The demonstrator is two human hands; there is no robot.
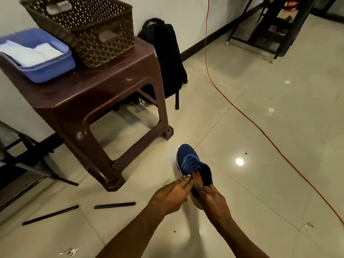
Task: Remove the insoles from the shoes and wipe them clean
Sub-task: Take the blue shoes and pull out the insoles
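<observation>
basket (89,28) and tub (40,69) on stool (104,84), shoe (193,164) right

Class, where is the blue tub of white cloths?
The blue plastic tub sits at upper left on the brown plastic stool, beside the brown woven basket.

No readable text, label, brand, number or sign anywhere. Nothing legible on the blue shoe (193,164) held between the left hand (172,195) and the right hand (214,200), nor on the basket (83,28) and tub (46,69) up and left of the hands.
</observation>
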